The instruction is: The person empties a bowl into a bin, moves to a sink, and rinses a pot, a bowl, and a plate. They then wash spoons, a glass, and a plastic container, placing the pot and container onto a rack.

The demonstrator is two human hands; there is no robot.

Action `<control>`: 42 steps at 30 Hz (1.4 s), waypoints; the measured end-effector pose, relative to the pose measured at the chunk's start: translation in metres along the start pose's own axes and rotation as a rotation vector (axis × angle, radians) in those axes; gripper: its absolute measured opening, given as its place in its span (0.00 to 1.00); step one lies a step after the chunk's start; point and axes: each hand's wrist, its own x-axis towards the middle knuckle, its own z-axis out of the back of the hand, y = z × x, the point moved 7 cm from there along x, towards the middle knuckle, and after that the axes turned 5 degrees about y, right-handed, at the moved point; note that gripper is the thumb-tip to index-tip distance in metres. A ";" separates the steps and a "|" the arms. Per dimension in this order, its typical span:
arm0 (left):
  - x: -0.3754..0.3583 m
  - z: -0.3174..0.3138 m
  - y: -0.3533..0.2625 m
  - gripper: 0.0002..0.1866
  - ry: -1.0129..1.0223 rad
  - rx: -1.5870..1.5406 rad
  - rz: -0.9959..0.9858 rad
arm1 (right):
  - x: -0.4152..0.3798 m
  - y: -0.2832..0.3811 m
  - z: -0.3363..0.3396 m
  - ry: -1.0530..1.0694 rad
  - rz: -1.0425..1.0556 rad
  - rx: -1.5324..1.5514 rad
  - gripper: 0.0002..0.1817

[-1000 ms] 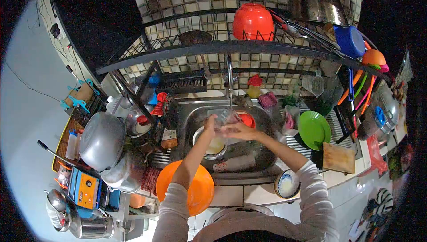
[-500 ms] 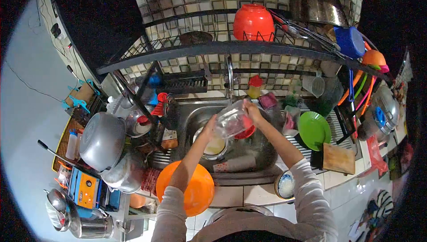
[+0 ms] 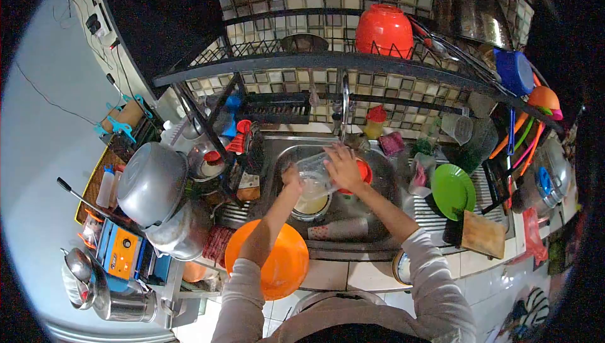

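Note:
Over the sink (image 3: 378,242), a clear plastic container (image 3: 315,173) is held between both hands. My left hand (image 3: 292,179) grips its left side with the fingers closed round it. My right hand (image 3: 342,166) lies against the upper right side, its fingers somewhat spread over the wall. Beneath the container a round pot with pale contents (image 3: 312,206) stands in the basin. A red bowl (image 3: 360,176) is partly hidden behind my right hand. The faucet (image 3: 345,107) rises just behind the hands.
An orange basin (image 3: 283,267) sits at the front left edge beneath my left forearm. Large pots (image 3: 151,182) stand at left. A green plate (image 3: 453,192) and a wooden board (image 3: 483,234) are at right. The black rack (image 3: 315,62) crosses above, holding a red bowl stack (image 3: 384,31).
The view has shifted, so the surroundings appear farther right. The container has moved lower and left relative to the sink, and my right hand now lies flatter against it.

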 end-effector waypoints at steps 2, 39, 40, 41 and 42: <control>-0.013 -0.017 0.001 0.08 -0.005 -0.005 -0.038 | 0.004 0.008 -0.003 0.035 -0.012 -0.197 0.22; -0.104 -0.110 0.073 0.37 0.324 0.617 -0.653 | -0.065 -0.205 -0.089 -0.200 -1.063 1.229 0.42; -0.121 -0.109 0.071 0.38 0.338 0.603 -0.615 | -0.069 -0.209 -0.085 -0.254 -1.102 1.103 0.41; -0.135 -0.107 0.069 0.38 0.351 0.589 -0.579 | -0.065 -0.189 -0.066 -0.253 -1.100 1.104 0.41; -0.146 -0.105 0.065 0.38 0.349 0.590 -0.581 | -0.058 -0.144 -0.026 -0.262 -1.117 1.116 0.39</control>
